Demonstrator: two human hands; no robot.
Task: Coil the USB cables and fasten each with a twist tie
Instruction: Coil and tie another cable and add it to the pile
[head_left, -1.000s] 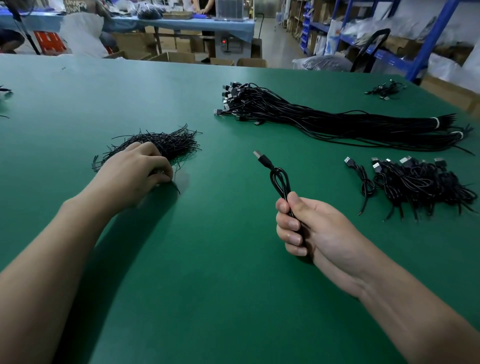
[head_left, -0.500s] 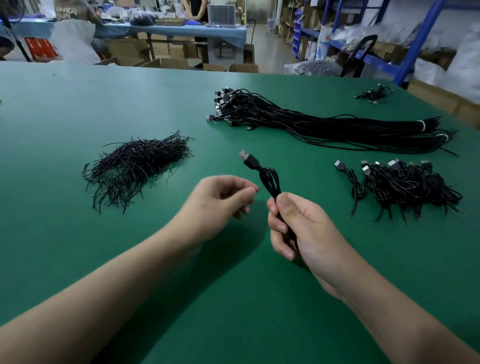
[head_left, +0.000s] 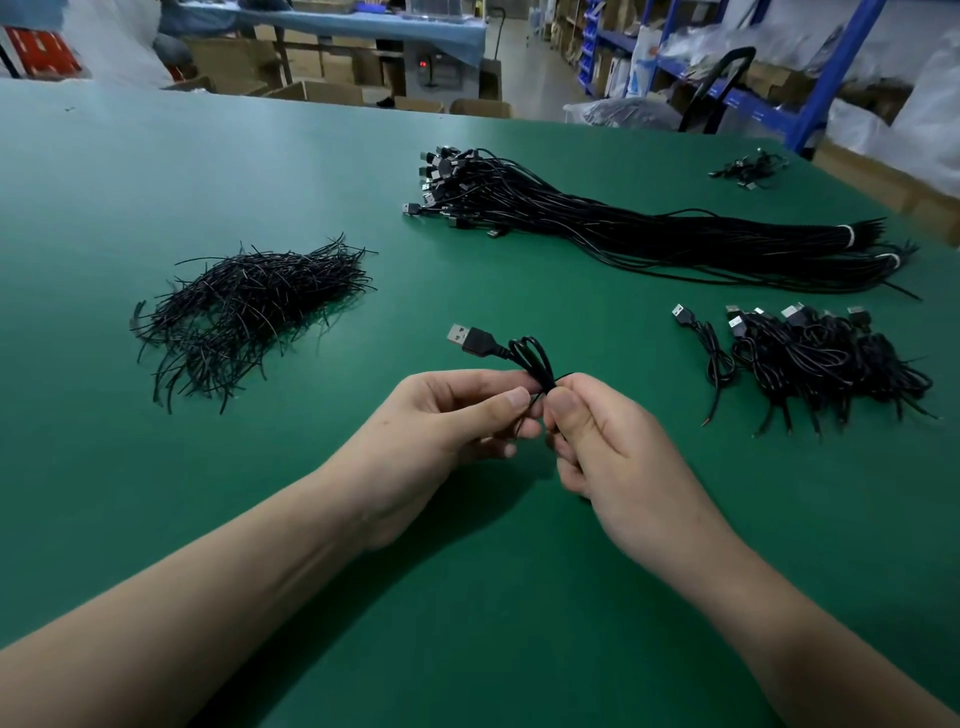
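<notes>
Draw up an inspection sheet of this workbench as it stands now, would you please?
Surface: green table, matte.
Job's things: coiled cable held above the table, plug pointing left; tie pile at left; finished coils at right.
Clutter: small heap of cables at the far right corner.
Grippers: left hand pinches a twist tie at the coil; right hand grips the coil's lower part.
Cables: long loose bundle behind, tied with white bands at its right end.
Surroundings: cardboard boxes, blue shelving beyond the table.

Matt green table (head_left: 260, 156); glossy black plastic cable (head_left: 530, 358) with metal plug (head_left: 457, 333).
</notes>
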